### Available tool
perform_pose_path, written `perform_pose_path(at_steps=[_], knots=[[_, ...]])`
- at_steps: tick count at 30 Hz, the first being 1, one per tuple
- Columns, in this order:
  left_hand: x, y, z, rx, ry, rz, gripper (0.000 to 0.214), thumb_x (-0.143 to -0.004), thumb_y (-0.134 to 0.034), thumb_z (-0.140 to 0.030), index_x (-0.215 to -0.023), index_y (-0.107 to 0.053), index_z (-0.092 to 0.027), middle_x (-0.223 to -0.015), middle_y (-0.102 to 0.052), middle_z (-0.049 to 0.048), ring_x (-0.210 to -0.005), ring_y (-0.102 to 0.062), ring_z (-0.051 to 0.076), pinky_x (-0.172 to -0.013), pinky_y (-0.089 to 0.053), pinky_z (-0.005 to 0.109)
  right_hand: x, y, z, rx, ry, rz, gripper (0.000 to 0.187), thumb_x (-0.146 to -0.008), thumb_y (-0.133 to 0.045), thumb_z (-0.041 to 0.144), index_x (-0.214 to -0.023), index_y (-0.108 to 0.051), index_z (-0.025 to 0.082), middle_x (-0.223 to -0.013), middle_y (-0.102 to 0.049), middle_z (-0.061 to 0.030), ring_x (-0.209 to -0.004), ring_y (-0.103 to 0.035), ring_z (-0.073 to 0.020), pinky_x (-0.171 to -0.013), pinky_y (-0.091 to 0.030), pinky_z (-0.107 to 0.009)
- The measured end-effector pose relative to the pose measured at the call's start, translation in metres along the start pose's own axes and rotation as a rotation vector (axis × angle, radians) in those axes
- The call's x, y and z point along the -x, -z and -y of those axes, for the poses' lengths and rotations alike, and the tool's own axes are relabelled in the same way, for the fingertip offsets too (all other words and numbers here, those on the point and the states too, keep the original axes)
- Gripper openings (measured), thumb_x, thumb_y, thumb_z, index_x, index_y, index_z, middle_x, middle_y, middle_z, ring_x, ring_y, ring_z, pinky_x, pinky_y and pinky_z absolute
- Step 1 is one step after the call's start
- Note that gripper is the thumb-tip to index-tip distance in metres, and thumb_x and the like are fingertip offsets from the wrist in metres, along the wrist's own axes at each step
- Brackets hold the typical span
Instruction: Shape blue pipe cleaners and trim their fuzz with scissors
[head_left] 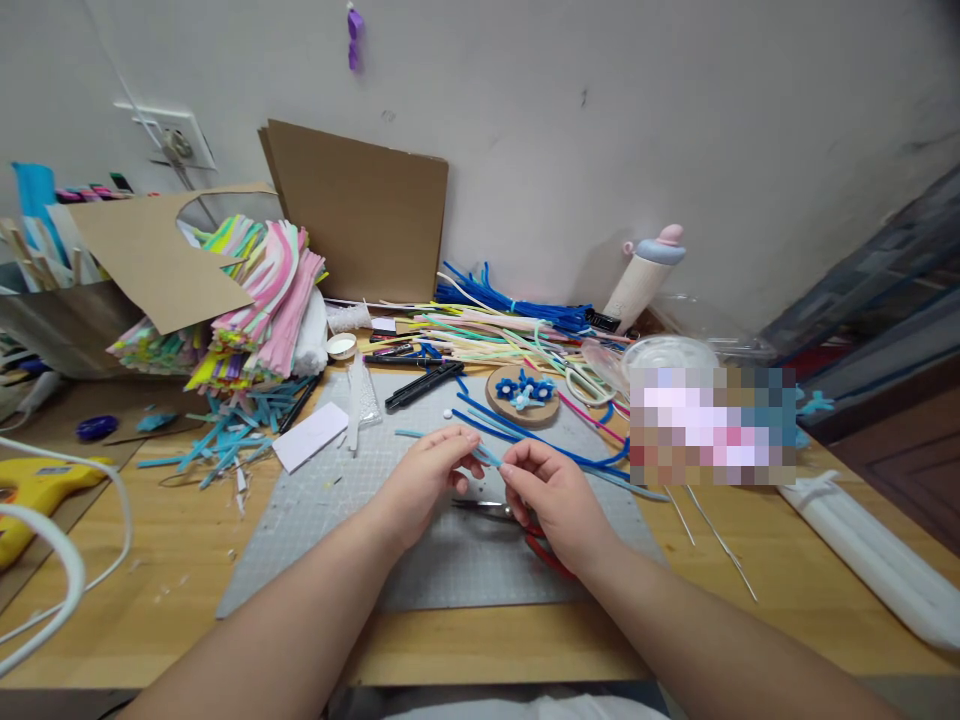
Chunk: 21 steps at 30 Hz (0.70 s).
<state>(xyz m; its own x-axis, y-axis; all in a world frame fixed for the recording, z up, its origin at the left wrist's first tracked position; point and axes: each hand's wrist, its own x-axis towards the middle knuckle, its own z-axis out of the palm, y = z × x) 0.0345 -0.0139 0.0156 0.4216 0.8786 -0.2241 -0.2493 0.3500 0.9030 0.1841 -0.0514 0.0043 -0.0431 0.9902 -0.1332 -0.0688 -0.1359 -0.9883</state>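
Observation:
Between my two hands is a light blue pipe cleaner, pinched by the fingers of my left hand and my right hand. Both hands are held over the grey cutting mat. Scissors with red handles lie below my right hand, which partly covers them. Just beyond the hands, dark blue pipe cleaners are spread on the mat. A round wooden slice behind them bears small blue flowers with white centres.
At left are bundled pastel pipe cleaners, light blue offcuts and a yellow glue gun. A black stapler-like tool and a bag of white beads lie on the mat. A bottle stands at the back right; a white wrapped roll lies right.

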Motion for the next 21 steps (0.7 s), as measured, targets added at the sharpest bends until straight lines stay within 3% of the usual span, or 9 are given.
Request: perform_pose_path(at_steps=[7,11,17,21], knots=[[-0.0004,0.0057,0.0008,0.156,0.120,0.066,0.020,-0.069,-0.070,-0.032,-0.073,-0.060,-0.015,-0.073,-0.056,0.0010,-0.068,-0.051,0.011,-0.055,-0.034,0.022,0.0008,0.0004,0.0021,-0.002,-0.004,0.019,0.019,-0.073,-0.060,0.033,-0.072,-0.048,0.018,-0.044,-0.046,0.0082,-0.036,-0.038,-0.0054,-0.037,-0.025,-0.017],[-0.0014,0.0076,0.0026,0.151,0.176,0.086,0.025,-0.073,-0.065,-0.040,-0.075,-0.063,-0.014,-0.074,-0.059,0.0026,-0.067,-0.051,0.011,-0.057,-0.034,0.023,0.0014,0.0010,0.0012,-0.012,0.000,0.014,0.018,-0.073,-0.060,0.032,-0.072,-0.048,0.018,-0.044,-0.046,0.0087,-0.035,-0.038,-0.0053,-0.037,-0.025,-0.017],[-0.0029,0.0070,0.0045,0.168,0.156,0.127,0.029,-0.077,-0.059,-0.043,-0.076,-0.064,-0.014,-0.078,-0.060,0.0042,-0.072,-0.052,0.013,-0.059,-0.036,0.024,-0.0015,0.0027,-0.0048,-0.120,-0.011,0.056,0.016,-0.075,-0.060,0.029,-0.073,-0.048,0.018,-0.043,-0.045,0.0086,-0.035,-0.038,-0.0053,-0.037,-0.024,-0.017],[-0.0013,0.0032,0.0036,0.139,0.039,0.128,0.014,-0.071,-0.065,-0.029,-0.073,-0.063,-0.015,-0.074,-0.058,0.0018,-0.071,-0.051,0.012,-0.058,-0.035,0.023,-0.0020,0.0033,-0.0041,-0.366,-0.075,0.166,0.015,-0.075,-0.061,0.024,-0.071,-0.047,0.018,-0.049,-0.044,0.0083,-0.036,-0.038,-0.0044,-0.038,-0.023,-0.018]])
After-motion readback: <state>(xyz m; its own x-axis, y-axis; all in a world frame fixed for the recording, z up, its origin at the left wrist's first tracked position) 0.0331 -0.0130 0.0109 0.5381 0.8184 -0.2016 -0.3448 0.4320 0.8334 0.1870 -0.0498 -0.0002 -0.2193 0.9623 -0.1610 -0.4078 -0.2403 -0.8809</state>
